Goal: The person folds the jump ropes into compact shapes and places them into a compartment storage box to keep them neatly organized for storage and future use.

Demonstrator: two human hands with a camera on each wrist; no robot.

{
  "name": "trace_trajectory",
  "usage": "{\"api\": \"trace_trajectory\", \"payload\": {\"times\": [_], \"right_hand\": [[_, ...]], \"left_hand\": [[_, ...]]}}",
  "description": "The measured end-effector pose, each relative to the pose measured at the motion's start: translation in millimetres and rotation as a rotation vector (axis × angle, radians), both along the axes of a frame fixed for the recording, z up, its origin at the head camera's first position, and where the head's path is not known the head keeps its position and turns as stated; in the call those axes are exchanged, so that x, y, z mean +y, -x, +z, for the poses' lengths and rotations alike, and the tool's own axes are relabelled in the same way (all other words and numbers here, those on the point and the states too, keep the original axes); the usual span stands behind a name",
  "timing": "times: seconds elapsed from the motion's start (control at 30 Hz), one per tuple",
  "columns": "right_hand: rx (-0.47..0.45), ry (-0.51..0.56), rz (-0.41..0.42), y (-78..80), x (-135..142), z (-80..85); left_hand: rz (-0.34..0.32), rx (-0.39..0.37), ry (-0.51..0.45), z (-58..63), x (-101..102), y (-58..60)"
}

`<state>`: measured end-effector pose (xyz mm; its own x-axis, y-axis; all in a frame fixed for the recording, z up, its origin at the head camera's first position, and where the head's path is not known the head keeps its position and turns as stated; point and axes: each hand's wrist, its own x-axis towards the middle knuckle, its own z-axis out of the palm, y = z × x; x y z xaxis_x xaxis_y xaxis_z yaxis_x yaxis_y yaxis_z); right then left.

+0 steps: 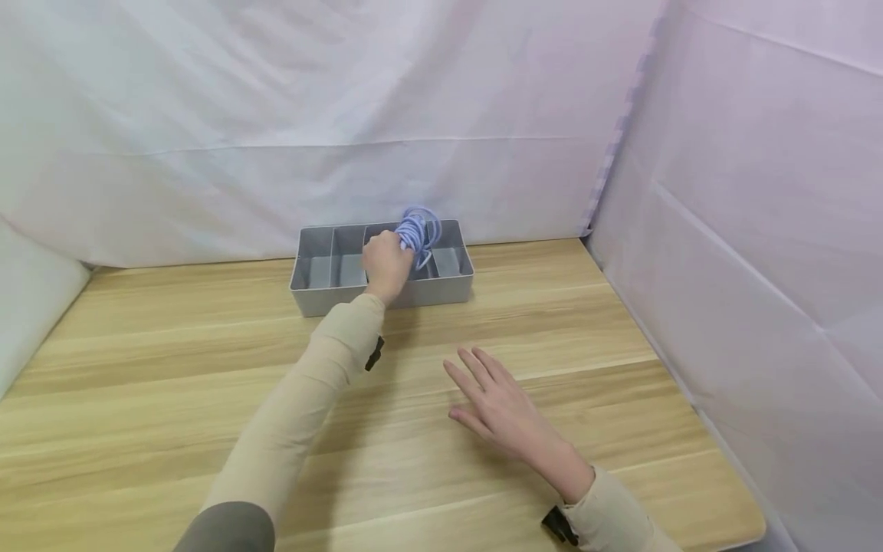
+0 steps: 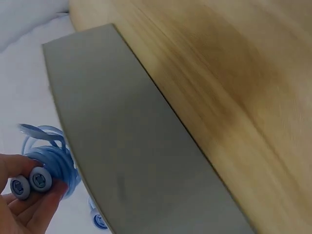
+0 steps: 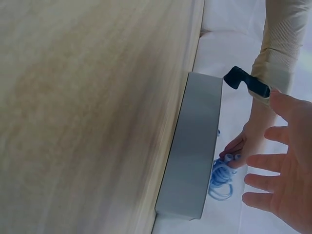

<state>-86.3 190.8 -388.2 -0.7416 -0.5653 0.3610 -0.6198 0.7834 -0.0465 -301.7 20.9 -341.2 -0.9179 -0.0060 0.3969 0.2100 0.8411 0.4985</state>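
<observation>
My left hand (image 1: 387, 264) grips a coiled light-blue cord (image 1: 416, 234) over the right half of a grey divided box (image 1: 441, 291). In the left wrist view, two round blue ends (image 2: 40, 179) stick out between the thumb and fingers, beside the coil (image 2: 61, 165). Another round blue end (image 2: 99, 221) shows lower down at the box's rim. My right hand (image 1: 507, 414) holds nothing; its fingers are spread over the table, nearer to me than the box. From the right wrist, the left hand (image 3: 248, 141) and cord (image 3: 221, 175) appear beyond the box wall (image 3: 190, 146).
The box stands at the back of a wood-grain table (image 1: 172, 368), close to a white cloth wall (image 1: 276, 184). Another cloth wall (image 1: 773, 291) runs along the right side. Dividers split the box into several compartments. A dark strap piece (image 1: 375, 353) sits at the left cuff.
</observation>
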Motion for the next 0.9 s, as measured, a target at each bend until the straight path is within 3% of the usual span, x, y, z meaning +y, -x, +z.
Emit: {"api": "trace_trajectory", "payload": {"times": [0.2, 0.37, 0.47, 0.67, 0.9], "right_hand": [[0.003, 0.007, 0.013, -2.7, -1.5, 0.8], [-0.006, 0.008, 0.016, -5.2, -1.5, 1.8], [-0.01, 0.007, 0.017, -6.4, -1.9, 2.3], [-0.035, 0.009, 0.027, -9.5, -4.3, 2.8], [-0.044, 0.011, 0.036, -11.2, -4.0, 0.4]], "left_hand": [[-0.026, 0.039, 0.269, -4.0, 8.7, -0.4], [-0.113, 0.031, 0.505, -3.1, 23.4, -3.6], [-0.148, 0.011, 0.601, -3.4, 32.0, -3.6], [-0.084, 0.002, 0.6, -10.9, 34.9, -0.8], [-0.14, 0.027, 0.595, -19.2, 28.2, -2.5]]}}
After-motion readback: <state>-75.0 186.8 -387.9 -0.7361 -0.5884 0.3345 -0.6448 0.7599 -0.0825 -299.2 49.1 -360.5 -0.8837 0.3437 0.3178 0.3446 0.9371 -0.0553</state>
